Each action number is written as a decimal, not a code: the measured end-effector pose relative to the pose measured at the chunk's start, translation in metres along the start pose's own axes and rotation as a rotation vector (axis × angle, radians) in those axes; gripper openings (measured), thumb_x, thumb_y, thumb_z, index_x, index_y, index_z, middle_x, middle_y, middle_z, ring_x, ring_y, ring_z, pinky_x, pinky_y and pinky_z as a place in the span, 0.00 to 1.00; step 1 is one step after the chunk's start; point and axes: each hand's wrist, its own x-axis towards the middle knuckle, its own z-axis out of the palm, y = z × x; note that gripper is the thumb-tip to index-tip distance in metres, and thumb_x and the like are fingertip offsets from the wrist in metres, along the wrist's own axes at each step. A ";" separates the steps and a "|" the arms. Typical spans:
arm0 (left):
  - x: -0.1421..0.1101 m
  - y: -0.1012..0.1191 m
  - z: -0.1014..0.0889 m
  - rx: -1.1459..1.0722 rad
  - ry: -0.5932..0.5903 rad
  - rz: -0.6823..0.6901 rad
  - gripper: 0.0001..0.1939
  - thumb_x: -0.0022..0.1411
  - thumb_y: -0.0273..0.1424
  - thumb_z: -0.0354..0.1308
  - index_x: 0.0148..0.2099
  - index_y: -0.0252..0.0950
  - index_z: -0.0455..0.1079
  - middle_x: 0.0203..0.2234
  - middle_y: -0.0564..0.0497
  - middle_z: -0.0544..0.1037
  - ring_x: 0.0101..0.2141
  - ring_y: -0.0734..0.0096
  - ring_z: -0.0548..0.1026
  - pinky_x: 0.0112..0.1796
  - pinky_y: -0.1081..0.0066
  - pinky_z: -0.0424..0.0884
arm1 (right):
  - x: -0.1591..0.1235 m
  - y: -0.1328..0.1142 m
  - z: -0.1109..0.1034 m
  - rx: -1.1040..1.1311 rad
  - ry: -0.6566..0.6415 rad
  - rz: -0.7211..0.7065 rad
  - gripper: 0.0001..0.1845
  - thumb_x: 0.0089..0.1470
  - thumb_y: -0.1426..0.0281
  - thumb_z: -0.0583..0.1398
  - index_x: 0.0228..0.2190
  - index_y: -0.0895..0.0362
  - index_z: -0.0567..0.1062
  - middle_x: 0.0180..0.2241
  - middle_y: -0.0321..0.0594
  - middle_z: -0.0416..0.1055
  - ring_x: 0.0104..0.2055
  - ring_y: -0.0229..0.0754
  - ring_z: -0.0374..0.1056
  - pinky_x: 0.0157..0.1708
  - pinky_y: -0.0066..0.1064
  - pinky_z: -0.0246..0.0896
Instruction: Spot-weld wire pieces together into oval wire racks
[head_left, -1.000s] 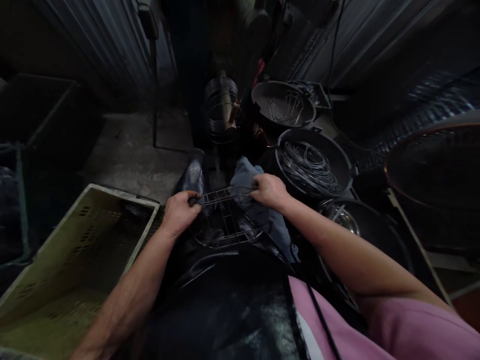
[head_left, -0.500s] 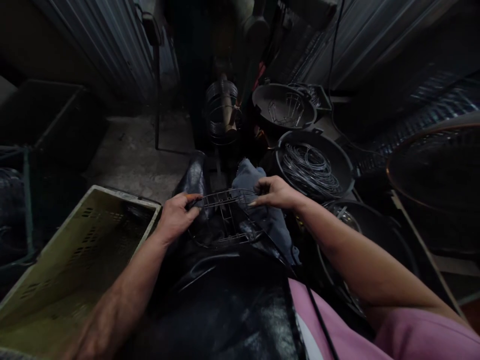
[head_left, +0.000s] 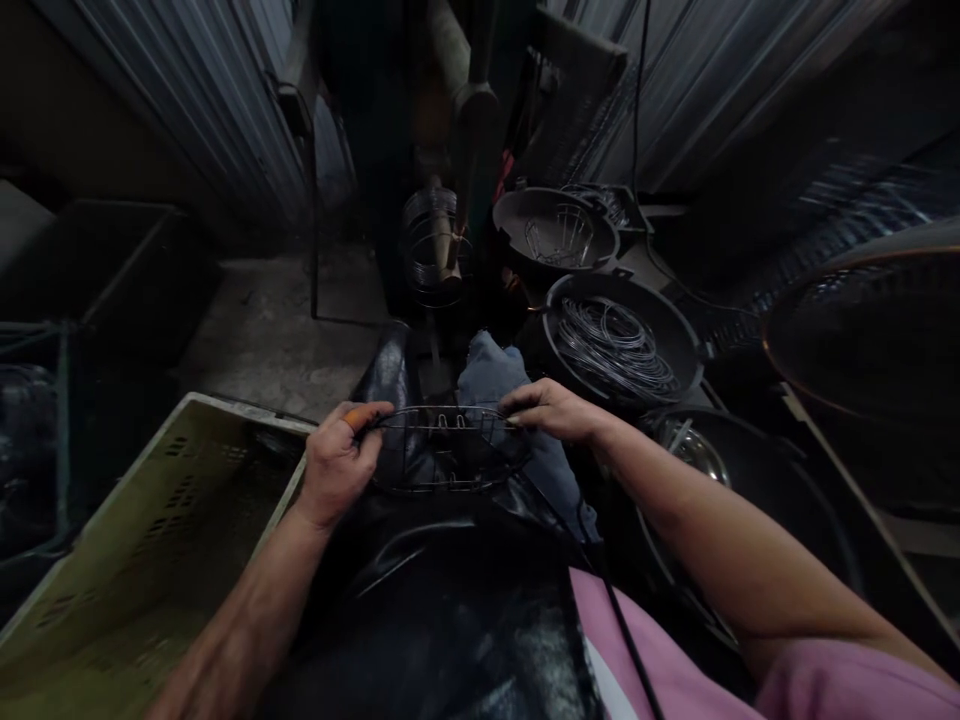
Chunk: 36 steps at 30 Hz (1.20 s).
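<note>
A small oval wire basket frame (head_left: 446, 450) rests over my lap, above a shiny black apron (head_left: 442, 610). My left hand (head_left: 336, 465) is closed on the frame's left end, thumb on top. At the right end, my right hand (head_left: 551, 410) pinches the upper rim wire with its fingers curled. A blue-grey cloth (head_left: 499, 375) lies on my right knee, just behind and under the right hand.
A pale slotted plastic crate (head_left: 150, 540) stands at my left. To the right are black tubs: one with coiled wire rings (head_left: 615, 340), one farther back with a wire basket (head_left: 559, 235), and a nearer one (head_left: 720, 460). Corrugated metal walls and a machine post (head_left: 450, 150) stand behind.
The frame has tilted from lying open-side up to nearly edge-on, and both hands have shifted slightly lower in the view. My right hand slid along the rim.
</note>
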 end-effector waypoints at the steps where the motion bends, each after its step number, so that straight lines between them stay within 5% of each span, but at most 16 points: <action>1: -0.002 0.002 -0.001 -0.029 -0.014 -0.012 0.11 0.54 0.25 0.53 0.40 0.36 0.72 0.34 0.51 0.74 0.35 0.71 0.72 0.40 0.73 0.66 | 0.003 0.003 0.002 -0.042 0.061 0.007 0.12 0.36 0.73 0.59 0.28 0.62 0.75 0.25 0.36 0.70 0.27 0.33 0.63 0.32 0.25 0.59; 7: -0.017 0.005 -0.001 -0.170 -0.092 -0.049 0.09 0.54 0.25 0.55 0.37 0.37 0.73 0.31 0.50 0.74 0.33 0.72 0.72 0.38 0.72 0.67 | 0.013 0.018 0.004 -0.066 0.245 0.192 0.10 0.39 0.75 0.56 0.29 0.62 0.72 0.17 0.32 0.62 0.17 0.31 0.57 0.19 0.24 0.53; 10: -0.017 -0.001 0.003 -0.262 -0.069 -0.141 0.08 0.52 0.26 0.58 0.37 0.38 0.74 0.32 0.50 0.73 0.35 0.70 0.71 0.40 0.72 0.66 | 0.015 0.012 0.002 -0.035 0.282 0.088 0.09 0.40 0.73 0.57 0.28 0.61 0.72 0.20 0.33 0.64 0.19 0.30 0.58 0.20 0.22 0.52; 14: -0.011 -0.009 0.005 -0.542 -0.079 -0.389 0.09 0.48 0.27 0.61 0.36 0.38 0.75 0.32 0.50 0.74 0.35 0.69 0.72 0.40 0.72 0.66 | 0.031 -0.008 -0.002 -0.014 0.320 -0.107 0.10 0.40 0.70 0.58 0.29 0.60 0.73 0.22 0.33 0.64 0.21 0.28 0.57 0.21 0.22 0.52; 19: -0.012 -0.024 -0.008 -0.903 0.034 -0.698 0.12 0.41 0.26 0.66 0.34 0.36 0.76 0.29 0.50 0.75 0.29 0.69 0.73 0.32 0.72 0.69 | 0.068 -0.050 -0.021 0.318 0.347 -0.081 0.14 0.36 0.70 0.62 0.30 0.61 0.70 0.15 0.29 0.59 0.14 0.26 0.48 0.14 0.21 0.39; 26: -0.017 -0.046 -0.033 -1.033 0.258 -0.797 0.14 0.36 0.23 0.68 0.31 0.35 0.76 0.28 0.49 0.75 0.29 0.69 0.74 0.32 0.73 0.70 | 0.114 -0.105 -0.058 0.431 0.331 -0.184 0.13 0.37 0.73 0.64 0.28 0.60 0.67 0.14 0.29 0.60 0.11 0.25 0.47 0.12 0.21 0.39; 33: -0.013 -0.042 -0.038 -0.973 0.229 -0.787 0.11 0.37 0.24 0.67 0.29 0.33 0.76 0.30 0.49 0.74 0.31 0.68 0.74 0.31 0.75 0.71 | 0.159 -0.126 -0.083 0.355 0.314 -0.186 0.08 0.39 0.76 0.62 0.27 0.62 0.69 0.15 0.30 0.61 0.13 0.25 0.47 0.13 0.20 0.43; 36: -0.014 -0.040 -0.038 -0.946 0.204 -0.789 0.11 0.38 0.25 0.67 0.30 0.33 0.76 0.32 0.49 0.74 0.32 0.67 0.74 0.32 0.75 0.71 | 0.181 -0.133 -0.087 0.256 0.510 -0.194 0.08 0.40 0.76 0.61 0.29 0.64 0.71 0.16 0.31 0.62 0.15 0.26 0.52 0.15 0.20 0.49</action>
